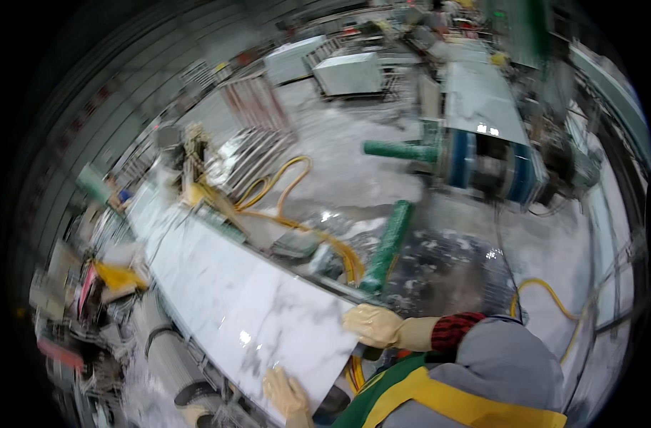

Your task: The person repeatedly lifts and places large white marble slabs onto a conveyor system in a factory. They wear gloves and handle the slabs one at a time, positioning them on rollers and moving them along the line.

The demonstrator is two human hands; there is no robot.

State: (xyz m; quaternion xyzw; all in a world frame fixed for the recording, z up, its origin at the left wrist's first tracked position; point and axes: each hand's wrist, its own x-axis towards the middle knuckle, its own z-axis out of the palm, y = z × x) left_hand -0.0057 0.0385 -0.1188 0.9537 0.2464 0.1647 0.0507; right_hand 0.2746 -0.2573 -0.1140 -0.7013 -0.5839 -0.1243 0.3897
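A long white marble slab (pixel 258 292) with grey veins and a wet shine lies flat in front of me, stretching away to the upper left. My left hand (pixel 285 392), in a cream rubber glove, rests on the slab's near edge with its fingers stretched out. At the right corner of the slab, my right hand (pixel 373 325) in a matching glove is closed over the edge; its fingertips are hidden. A red and black cuff (pixel 457 329) shows above that glove. Motion blurs the picture.
A green roller (pixel 388 246) stands just beyond the slab's corner. Yellow hose (pixel 343 253) runs over the wet floor. Ahead right, a machine carries another pale slab (pixel 482 100) beside a green cylinder (pixel 400 150). A grey pipe (pixel 170 353) runs along the left side. White blocks (pixel 350 75) stand farther back.
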